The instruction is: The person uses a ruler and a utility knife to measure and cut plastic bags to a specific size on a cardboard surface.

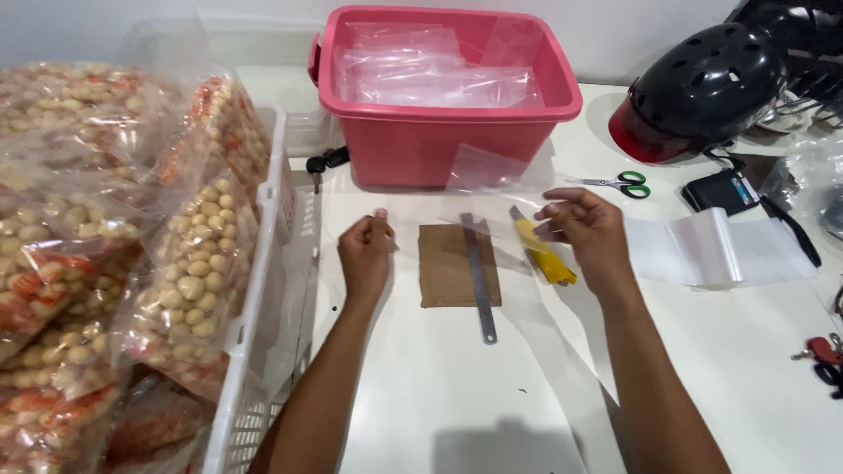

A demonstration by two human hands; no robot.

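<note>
My left hand (pixel 366 250) and my right hand (pixel 587 230) each pinch an edge of a clear plastic sheet (pixel 492 180), holding it stretched above the white table. Under the sheet lie a brown cardboard square (pixel 443 263), a metal ruler (pixel 479 279) laid across it, and a yellow utility knife (pixel 542 250) just left of my right hand. The sheet is hard to make out because it is transparent.
A pink tub (pixel 443 96) with clear plastic bags stands at the back. A white basket (pixel 263 290) at left holds bags of snacks (pixel 189 276). Green-handled scissors (pixel 625 183), a black helmet (pixel 702 83), a plastic strip (pixel 716 250) and keys (pixel 821 351) lie at right.
</note>
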